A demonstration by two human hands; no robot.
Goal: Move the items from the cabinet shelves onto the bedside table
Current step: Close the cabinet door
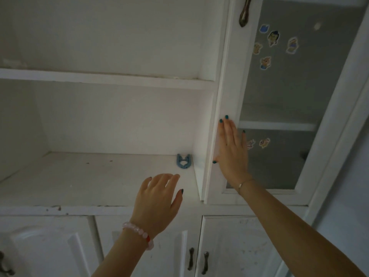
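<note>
The white cabinet (111,120) fills the view, with shut lower doors (239,246) along the 6 o'clock edge. Its glazed door (229,76) stands ajar at 3 o'clock, with cartoon stickers (273,38) on the glass. The upper shelf (99,80) shows nothing on its visible part. The lower shelf (89,176) carries one thing only. The bedside table is out of view.

The right hand (231,152) lies flat, fingers straight, pressed on the door's edge and gripping nothing. The left hand (157,200) hovers over the shelf's front lip, fingers loosely spread, holding nothing.

The last item visible is a small blue clip (183,161), deep in the shelf's right corner, at 1 o'clock from the left hand and just beside the cabinet's side wall. It looks like light, stiff plastic, not fragile, likely to skid on the painted board. A thumb-and-finger pinch across its joined body, not the two prongs, should lift it cleanly.
</note>
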